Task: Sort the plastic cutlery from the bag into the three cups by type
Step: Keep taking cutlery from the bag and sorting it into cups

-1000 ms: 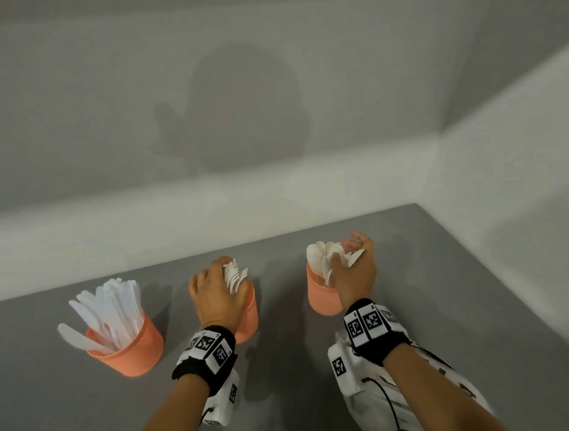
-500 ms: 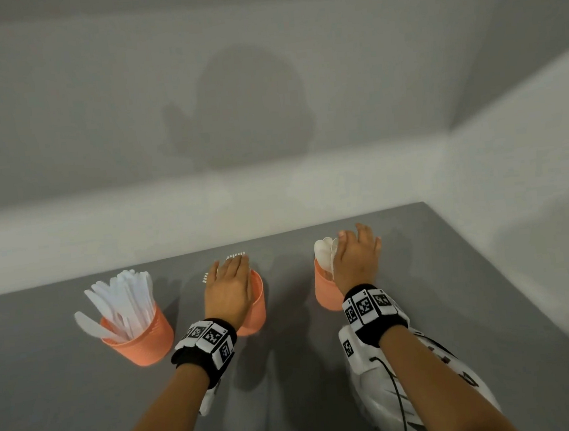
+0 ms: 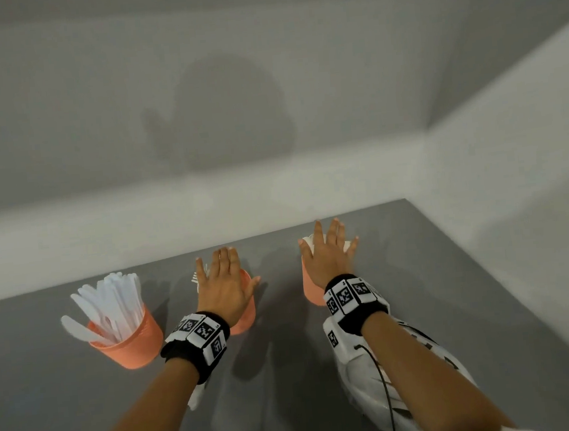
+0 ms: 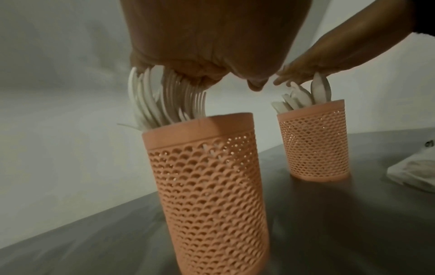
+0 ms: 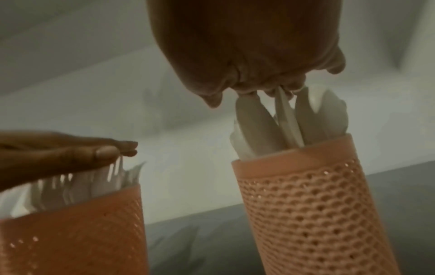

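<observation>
While the left hand (image 3: pixel 221 286) lies flat on the forks (image 4: pixel 164 100) in the middle cup (image 4: pixel 212 186), the right hand (image 3: pixel 328 256) lies spread on the upright spoons (image 5: pixel 277 126) right below it.

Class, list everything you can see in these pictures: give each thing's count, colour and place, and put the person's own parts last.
Cups: three, orange mesh, in a row on the table.
Knives: many, white, standing in the left cup.
Forks: many, white, in the middle cup.
Spoons: several, white, in the right cup.
Bag: one, white, on the table under the right forearm.
Table: one, grey, against pale walls.
Wristbands: two, black with black-and-white markers, one on each wrist.
Left hand: one, fingers straight, flat on the fork tops.
Right hand: one, fingers spread, flat on the spoon tops.
</observation>
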